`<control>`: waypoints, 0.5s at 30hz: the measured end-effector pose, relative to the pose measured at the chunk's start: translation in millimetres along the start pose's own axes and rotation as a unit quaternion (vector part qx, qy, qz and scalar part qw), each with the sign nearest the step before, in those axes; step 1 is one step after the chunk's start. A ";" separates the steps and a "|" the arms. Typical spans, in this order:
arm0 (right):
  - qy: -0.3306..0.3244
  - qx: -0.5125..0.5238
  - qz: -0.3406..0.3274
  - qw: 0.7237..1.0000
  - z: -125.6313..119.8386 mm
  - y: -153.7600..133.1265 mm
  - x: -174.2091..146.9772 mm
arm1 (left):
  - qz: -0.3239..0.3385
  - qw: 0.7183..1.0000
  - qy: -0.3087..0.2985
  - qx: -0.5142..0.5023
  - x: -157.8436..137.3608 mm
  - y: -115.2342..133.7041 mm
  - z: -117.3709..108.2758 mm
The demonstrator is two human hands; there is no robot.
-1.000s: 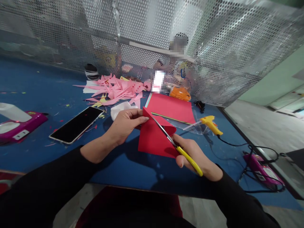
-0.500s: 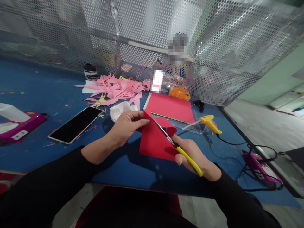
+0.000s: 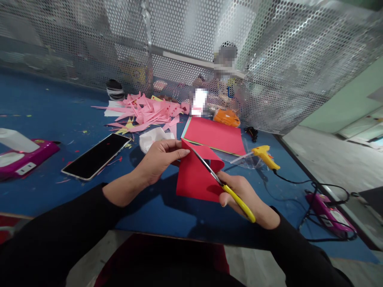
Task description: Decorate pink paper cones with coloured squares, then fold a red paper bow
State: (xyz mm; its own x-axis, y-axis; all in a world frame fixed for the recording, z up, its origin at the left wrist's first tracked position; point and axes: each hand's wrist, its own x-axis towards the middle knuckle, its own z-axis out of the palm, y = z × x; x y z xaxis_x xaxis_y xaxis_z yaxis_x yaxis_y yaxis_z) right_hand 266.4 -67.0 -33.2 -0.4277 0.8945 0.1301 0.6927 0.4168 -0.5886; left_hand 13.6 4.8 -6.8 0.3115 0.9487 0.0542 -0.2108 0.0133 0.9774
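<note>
My left hand [image 3: 160,159] pinches the upper left corner of a red paper sheet [image 3: 196,181] between thumb and fingers. In my right hand [image 3: 239,193] is a pair of scissors [image 3: 237,202] with yellow handles, their blades lying across the red sheet toward my left thumb. A strip of the sheet curls up on the far side of the blades. Both hands are held above the near part of the blue table. Behind them lies a stack of coloured paper [image 3: 217,133], red on top.
A black-screened phone [image 3: 97,156] and a pile of pink paper cut-outs [image 3: 149,111] lie left. To the right are a yellow glue gun [image 3: 265,156], its cable and a purple power strip [image 3: 332,215]. Perforated metal mesh [image 3: 185,32] stands behind; someone is visible through it.
The scissor blades look slightly more closed along the red sheet. Otherwise the hands stay almost where they were, and the view has shifted a little.
</note>
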 end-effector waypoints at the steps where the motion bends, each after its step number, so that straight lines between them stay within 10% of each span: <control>1: 0.000 0.001 0.001 1.000 -0.5 -0.5 0.1 | 0.004 1.000 0.008 0.008 -0.1 0.7 -0.6; 15: -0.004 0.022 -0.007 1.000 -4.7 -10.1 3.1 | 0.007 0.999 0.023 0.036 1.5 1.7 -1.5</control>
State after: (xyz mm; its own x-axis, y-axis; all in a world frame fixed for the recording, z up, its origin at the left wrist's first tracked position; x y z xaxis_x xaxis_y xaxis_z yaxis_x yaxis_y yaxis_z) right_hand 260.8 -67.7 -23.0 -0.4428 0.8868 0.1324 0.6598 0.4223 -0.6216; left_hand 12.4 6.7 -5.3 0.2654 0.9623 0.0600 -0.1470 -0.0211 0.9889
